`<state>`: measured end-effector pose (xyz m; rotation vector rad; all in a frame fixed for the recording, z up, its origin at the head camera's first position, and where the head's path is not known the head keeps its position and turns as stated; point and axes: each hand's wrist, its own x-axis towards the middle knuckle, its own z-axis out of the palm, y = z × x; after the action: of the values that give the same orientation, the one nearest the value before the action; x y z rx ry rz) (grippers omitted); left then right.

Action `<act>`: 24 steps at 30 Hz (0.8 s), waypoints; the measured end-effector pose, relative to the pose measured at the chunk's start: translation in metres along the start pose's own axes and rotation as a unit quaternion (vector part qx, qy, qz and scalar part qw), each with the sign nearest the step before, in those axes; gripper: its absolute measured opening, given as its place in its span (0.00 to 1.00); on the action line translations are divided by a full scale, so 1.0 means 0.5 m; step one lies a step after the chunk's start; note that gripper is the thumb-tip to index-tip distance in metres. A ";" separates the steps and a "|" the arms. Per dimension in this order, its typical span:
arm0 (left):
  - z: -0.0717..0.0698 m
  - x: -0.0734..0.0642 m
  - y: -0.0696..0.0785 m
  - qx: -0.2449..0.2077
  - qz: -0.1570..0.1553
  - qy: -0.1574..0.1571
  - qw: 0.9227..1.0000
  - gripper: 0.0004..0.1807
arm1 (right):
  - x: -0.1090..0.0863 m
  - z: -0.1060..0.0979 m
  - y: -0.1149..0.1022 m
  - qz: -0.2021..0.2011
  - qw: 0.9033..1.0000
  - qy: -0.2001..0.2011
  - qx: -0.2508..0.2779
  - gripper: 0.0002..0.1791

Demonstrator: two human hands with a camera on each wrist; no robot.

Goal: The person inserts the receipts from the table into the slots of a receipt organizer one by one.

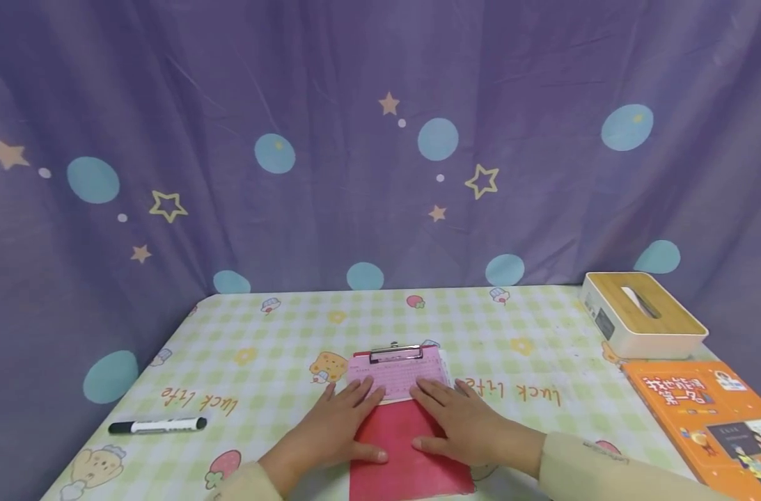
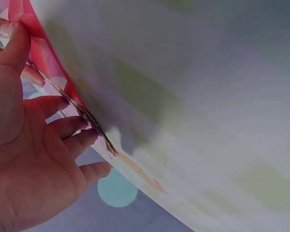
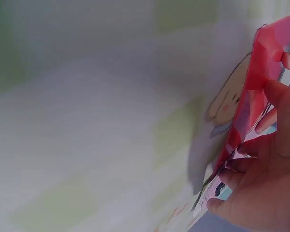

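Observation:
A red clipboard (image 1: 411,470) lies on the table in front of me, its metal clip (image 1: 395,354) at the far end. Under the clip is a pink printed sheet (image 1: 386,379), with white paper edges showing at its right. My left hand (image 1: 333,428) rests on the clipboard's left side, fingers extended and spread, thumb on the red surface. On the opposite side, my right hand (image 1: 468,428) lies in a similar way, fingertips on the pink sheet. Both wrist views show the fingers along the edges of the red clipboard (image 3: 263,63); neither hand is curled round it.
A black-and-white marker (image 1: 157,426) lies at the left. To the right are an orange book (image 1: 681,431) and, behind it, a tissue box (image 1: 643,313) with a wooden lid. The checkered tablecloth (image 1: 280,362) reaches back to a purple curtain (image 1: 355,209).

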<state>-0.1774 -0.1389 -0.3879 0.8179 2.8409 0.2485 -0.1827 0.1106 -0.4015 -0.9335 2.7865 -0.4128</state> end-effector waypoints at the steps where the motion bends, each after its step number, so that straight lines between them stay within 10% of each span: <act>1: 0.000 0.007 0.008 -0.001 0.000 0.000 1.000 0.52 | -0.005 -0.002 0.008 0.001 1.000 0.002 0.004 0.45; 18: -0.011 0.101 0.090 0.027 -0.012 -0.027 0.999 0.54 | -0.052 -0.042 0.081 0.024 0.999 0.002 0.039 0.44; 24: -0.010 0.126 0.104 0.028 -0.003 -0.017 0.999 0.55 | -0.005 -0.079 0.084 0.012 1.000 0.014 0.026 0.24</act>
<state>-0.2045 -0.0623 -0.3801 0.8152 2.8302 0.1518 -0.2143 0.1524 -0.3772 -0.8903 2.7941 -0.4954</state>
